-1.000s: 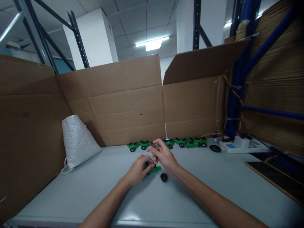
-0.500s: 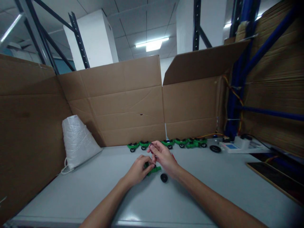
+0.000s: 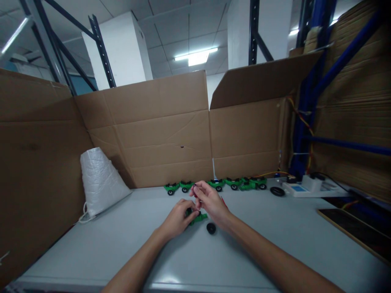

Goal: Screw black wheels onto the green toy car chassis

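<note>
My left hand (image 3: 177, 217) is closed around a small green toy car (image 3: 198, 219) on the table, its fingers covering much of it. Over the car, my right hand (image 3: 210, 200) pinches a slim upright tool with a dark red handle (image 3: 194, 188), apparently a screwdriver. Its lower end is hidden among the fingers at the car. A loose black wheel (image 3: 211, 228) lies on the table just below my right hand. Behind that hand, part of a thin red item (image 3: 224, 200) shows, too little to name.
A row of green toy cars (image 3: 216, 185) stands along the cardboard wall (image 3: 165, 134). A white padded bag (image 3: 100, 183) is at the left. To the right are a black ring (image 3: 277, 191), a power strip (image 3: 314, 188) with cables and a dark panel (image 3: 351, 232).
Almost nothing differs. Both hands stay at the green toy car; the view has shifted very slightly.
</note>
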A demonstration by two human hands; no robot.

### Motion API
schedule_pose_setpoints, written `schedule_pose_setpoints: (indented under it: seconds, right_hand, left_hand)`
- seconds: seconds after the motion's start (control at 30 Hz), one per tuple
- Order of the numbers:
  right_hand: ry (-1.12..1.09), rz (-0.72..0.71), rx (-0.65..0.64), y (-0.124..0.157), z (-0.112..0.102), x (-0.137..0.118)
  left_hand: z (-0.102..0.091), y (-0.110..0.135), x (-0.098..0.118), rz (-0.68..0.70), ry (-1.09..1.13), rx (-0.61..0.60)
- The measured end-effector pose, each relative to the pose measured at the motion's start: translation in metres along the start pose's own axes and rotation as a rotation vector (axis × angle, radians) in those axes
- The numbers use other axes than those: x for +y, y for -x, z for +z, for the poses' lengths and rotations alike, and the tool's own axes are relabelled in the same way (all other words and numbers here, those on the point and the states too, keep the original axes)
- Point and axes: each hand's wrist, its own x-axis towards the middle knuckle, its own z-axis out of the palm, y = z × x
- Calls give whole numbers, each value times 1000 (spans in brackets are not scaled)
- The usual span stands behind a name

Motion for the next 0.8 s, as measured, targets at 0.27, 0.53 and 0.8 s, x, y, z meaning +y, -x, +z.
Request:
schedule_pose_setpoints:
  seconds: [0.27,0.53,0.8]
  right_hand:
    - [5,12,3,2,0,0]
    - [-44,39,23,0,-2,0]
    - [-6,-1,-18,2,1,-2]
  left_hand:
    - [0,-1,-1,3,-1,-19]
    - [2,0,-5,-12,-9,-12]
    - [1,0,-2,14,10,1]
